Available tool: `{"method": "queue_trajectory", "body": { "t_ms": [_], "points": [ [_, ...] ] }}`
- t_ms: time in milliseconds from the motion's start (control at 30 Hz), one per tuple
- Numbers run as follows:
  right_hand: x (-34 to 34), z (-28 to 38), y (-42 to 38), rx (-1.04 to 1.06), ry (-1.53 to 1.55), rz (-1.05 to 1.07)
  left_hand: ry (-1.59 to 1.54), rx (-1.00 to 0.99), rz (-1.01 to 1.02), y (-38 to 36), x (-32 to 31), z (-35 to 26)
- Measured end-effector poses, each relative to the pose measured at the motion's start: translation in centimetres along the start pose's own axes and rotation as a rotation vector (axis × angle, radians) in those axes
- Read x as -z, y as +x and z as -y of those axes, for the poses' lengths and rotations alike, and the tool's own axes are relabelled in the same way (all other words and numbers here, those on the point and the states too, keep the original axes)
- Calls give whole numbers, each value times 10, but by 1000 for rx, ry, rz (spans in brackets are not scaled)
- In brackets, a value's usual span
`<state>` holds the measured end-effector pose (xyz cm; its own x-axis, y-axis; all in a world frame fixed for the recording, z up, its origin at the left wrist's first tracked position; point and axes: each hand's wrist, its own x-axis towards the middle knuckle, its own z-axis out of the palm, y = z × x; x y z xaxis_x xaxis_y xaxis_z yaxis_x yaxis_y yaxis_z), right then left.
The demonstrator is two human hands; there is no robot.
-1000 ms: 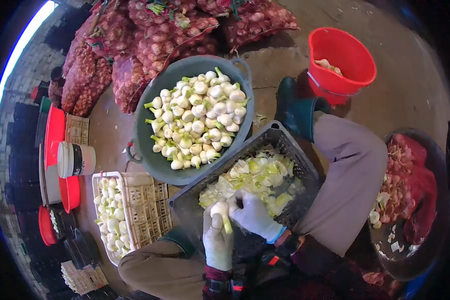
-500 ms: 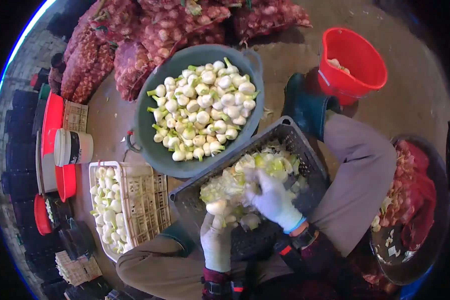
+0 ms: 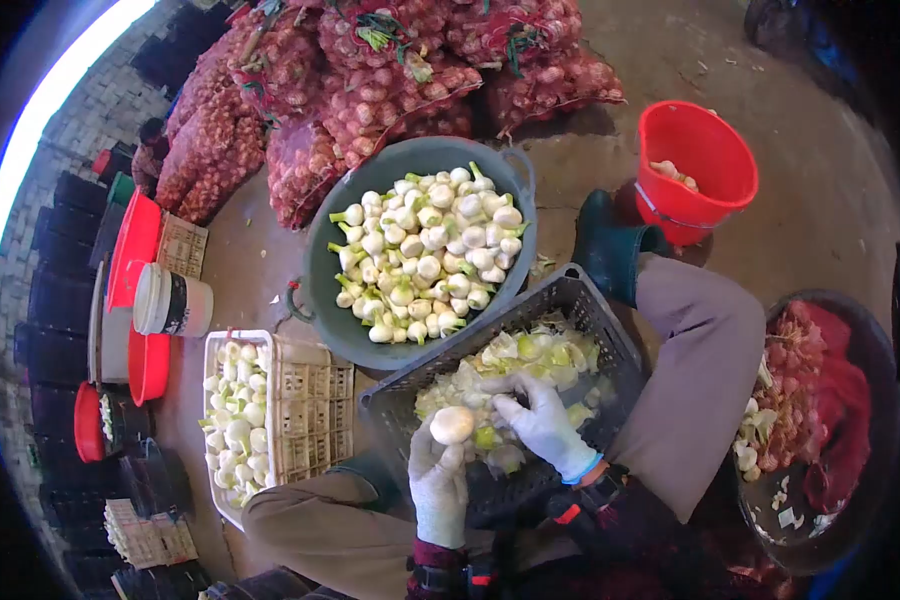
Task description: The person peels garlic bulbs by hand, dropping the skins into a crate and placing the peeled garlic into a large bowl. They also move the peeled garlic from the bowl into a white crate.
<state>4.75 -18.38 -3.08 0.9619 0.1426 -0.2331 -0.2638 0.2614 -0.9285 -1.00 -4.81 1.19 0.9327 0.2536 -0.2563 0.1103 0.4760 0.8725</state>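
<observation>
My left hand (image 3: 436, 480), in a white glove, grips a round white garlic bulb (image 3: 452, 425) between thumb and fingers. It is held over the near edge of a black plastic crate (image 3: 390, 400). To the right of the bulb is my right hand (image 3: 545, 425), gloved too, its thumb and fingers apart with nothing visible between them. Loose pale and green peels (image 3: 540, 352) lie in the crate beneath both hands. Just beyond the crate, a grey-green tub (image 3: 320, 270) holds many peeled white bulbs (image 3: 425, 255) with short green stems.
Red mesh sacks (image 3: 370, 90) of bulbs are piled behind the tub. A white basket (image 3: 310, 405) of peeled bulbs stands left, near a white pail (image 3: 175, 300). At right are a red bucket (image 3: 695, 165) and a dark basin (image 3: 870, 340) with unpeeled bulbs and red netting.
My right hand, blurred over the peels before, is now sharper and beside the bulb. My left hand still holds a bulb, now showing its round face. The whole view has shifted slightly.
</observation>
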Motion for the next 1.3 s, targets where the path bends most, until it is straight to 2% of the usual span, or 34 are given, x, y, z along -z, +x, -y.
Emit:
{"method": "queue_trajectory", "body": {
  "t_ms": [33,100,133,167,233,300,333,367,433,467,500,567,633,700,733,767,800,833,867,900,933,967,1067,1100,1133,1233,1300],
  "points": [
    [0,3,-1,-86,135,60,9,-9,-2,0,1,0],
    [1,-2,1,-68,127,135,99,59,-15,5,8,5],
    [-2,-5,2,-84,55,94,124,89,-70,9,8,11],
    [-2,-9,1,-97,-22,36,122,93,-41,9,9,12],
    [2,-43,9,-189,-143,-237,145,298,-171,24,5,21],
    [12,-51,18,-312,-152,-327,120,394,-64,45,-10,20],
    [13,-41,20,-326,-94,-364,251,359,-40,62,-35,17],
    [11,-31,20,-343,-29,-385,187,362,51,74,-61,12],
    [11,-34,22,-436,221,-264,265,210,301,116,-121,8],
    [7,-45,23,-353,266,-308,220,229,383,133,-154,7],
    [11,-51,24,-376,263,-298,173,249,441,143,-189,4],
    [13,-56,20,289,-337,-462,108,189,525,138,-224,0],
    [22,-48,18,553,-721,-499,188,122,610,140,-211,10],
    [18,-39,20,-396,237,-392,491,182,604,148,-171,14],
    [20,-22,15,-431,134,-307,554,260,542,159,-147,14],
    [22,-11,14,-459,28,-230,692,249,395,170,-121,12],
    [20,-33,10,-306,-109,-252,878,104,322,194,-78,19],
    [15,-34,14,-316,-111,-239,997,54,198,225,-32,27],
    [14,-28,13,-371,-22,-191,1051,76,96,243,-8,6],
    [11,-24,17,-432,67,-147,1038,85,25,275,40,4],
    [10,-25,20,-445,64,-146,940,160,-156,301,66,-3],
    [9,-28,24,-476,73,-158,1163,5,-119,334,110,-1],
    [5,-39,32,-515,90,-129,1231,50,-55,377,123,-3],
    [4,-44,32,-512,102,-78,1503,26,54,387,122,6],
    [4,-50,32,-553,500,-177,1768,0,173,395,121,15],
    [2,-56,31,-496,301,-113,1841,125,77,408,105,21],
    [0,-47,31,-530,271,-84,1855,26,70,406,109,11]
  ]
}}
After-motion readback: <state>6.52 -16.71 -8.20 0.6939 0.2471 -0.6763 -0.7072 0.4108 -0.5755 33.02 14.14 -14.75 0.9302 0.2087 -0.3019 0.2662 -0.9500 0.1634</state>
